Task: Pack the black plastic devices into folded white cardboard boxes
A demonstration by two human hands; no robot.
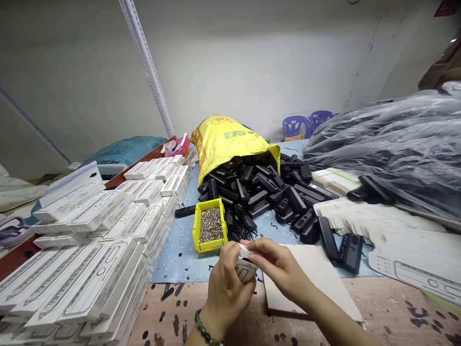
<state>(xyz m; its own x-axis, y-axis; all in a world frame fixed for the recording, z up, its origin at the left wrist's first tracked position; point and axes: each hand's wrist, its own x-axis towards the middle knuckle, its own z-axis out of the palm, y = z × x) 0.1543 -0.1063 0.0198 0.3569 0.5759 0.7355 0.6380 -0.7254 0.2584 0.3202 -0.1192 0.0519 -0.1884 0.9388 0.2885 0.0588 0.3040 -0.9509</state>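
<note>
My left hand (225,293), with a dark bead bracelet at the wrist, and my right hand (277,264) both pinch a small white card box (247,271) low in the middle of the view. The fingers hide much of it, and a dark part shows at its edge. Just past my fingers stands a yellow tray of small silver screws (211,226), with a heap of thin black pieces (241,233) beside it. A plain white card sheet (306,278) lies under my right wrist.
Black plastic parts (259,192) spill from a yellow sack (230,144) onto a blue dotted mat (173,259). Stacked white boxes (90,274) fill the left. Printed white card blanks (418,259) and grey plastic sheeting (389,144) lie right. Purple stools (297,127) stand behind.
</note>
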